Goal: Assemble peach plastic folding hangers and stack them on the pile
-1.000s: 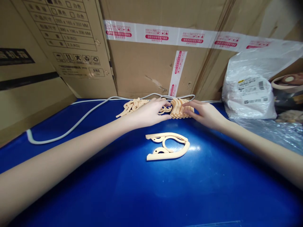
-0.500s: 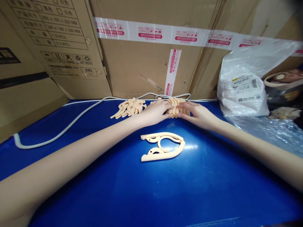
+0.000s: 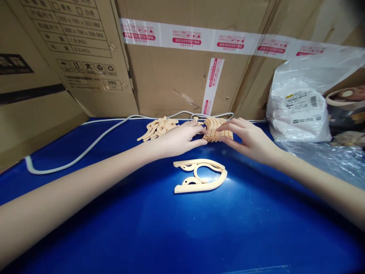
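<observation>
A folding clothes hanger (image 3: 212, 186) in pale beige plastic lies folded flat on the blue table, nearer to me than both hands. Behind it stands a tight row of curved beige hanger arms (image 3: 212, 127). My left hand (image 3: 182, 139) is at the left end of this row, thumb and fingers apart, holding nothing. At the row's right side, my right hand (image 3: 246, 139) has its fingers spread, with fingertips resting against the arms. A loose pile of beige hanger hooks (image 3: 162, 126) lies left of the row, partly hidden by my left hand.
Cardboard boxes (image 3: 176, 76) wall off the back and left of the blue table (image 3: 182, 236). A white cable (image 3: 94, 152) runs along the left and back. To the right are a plastic bag with a label (image 3: 299, 110) and clear plastic film (image 3: 336, 156).
My hands have loosened from the row of hanger arms and drawn slightly apart, the left one back toward me. The whole view has shifted a little. The folded hanger stays in place.
</observation>
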`<state>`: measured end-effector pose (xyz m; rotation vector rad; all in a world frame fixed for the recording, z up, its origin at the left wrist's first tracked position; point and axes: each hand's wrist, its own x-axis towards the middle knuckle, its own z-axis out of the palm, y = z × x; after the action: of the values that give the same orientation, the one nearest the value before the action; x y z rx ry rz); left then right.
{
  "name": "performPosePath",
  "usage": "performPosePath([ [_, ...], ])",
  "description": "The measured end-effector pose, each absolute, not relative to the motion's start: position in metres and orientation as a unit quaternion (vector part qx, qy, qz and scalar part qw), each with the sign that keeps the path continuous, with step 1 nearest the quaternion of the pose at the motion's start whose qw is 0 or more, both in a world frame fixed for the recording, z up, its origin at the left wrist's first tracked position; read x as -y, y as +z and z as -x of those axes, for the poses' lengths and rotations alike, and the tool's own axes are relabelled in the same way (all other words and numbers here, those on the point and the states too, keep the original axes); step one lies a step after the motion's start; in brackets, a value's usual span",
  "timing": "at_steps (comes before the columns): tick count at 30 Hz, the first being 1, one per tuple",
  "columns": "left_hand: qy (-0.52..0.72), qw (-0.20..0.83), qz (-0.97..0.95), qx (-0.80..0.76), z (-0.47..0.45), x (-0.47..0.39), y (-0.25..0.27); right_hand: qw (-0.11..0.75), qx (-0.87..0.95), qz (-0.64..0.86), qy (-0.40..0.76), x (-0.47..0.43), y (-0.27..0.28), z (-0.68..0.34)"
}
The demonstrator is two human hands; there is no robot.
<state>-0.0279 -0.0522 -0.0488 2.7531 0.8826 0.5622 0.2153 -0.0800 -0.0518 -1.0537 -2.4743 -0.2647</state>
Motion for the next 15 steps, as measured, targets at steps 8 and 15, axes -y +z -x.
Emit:
performPosePath([
  [8,0.04,0.176,-0.893,-0.413,0.072,0.105,-0.039,0.161,0.932,0.323,-0.027,0.119,-0.06,-0.166],
  [15,0.124,0.344,-0.834,-0.413,0.073,0.1,-0.046,0.204,0.899,0.374,0.102,0.112,-0.053,-0.145],
])
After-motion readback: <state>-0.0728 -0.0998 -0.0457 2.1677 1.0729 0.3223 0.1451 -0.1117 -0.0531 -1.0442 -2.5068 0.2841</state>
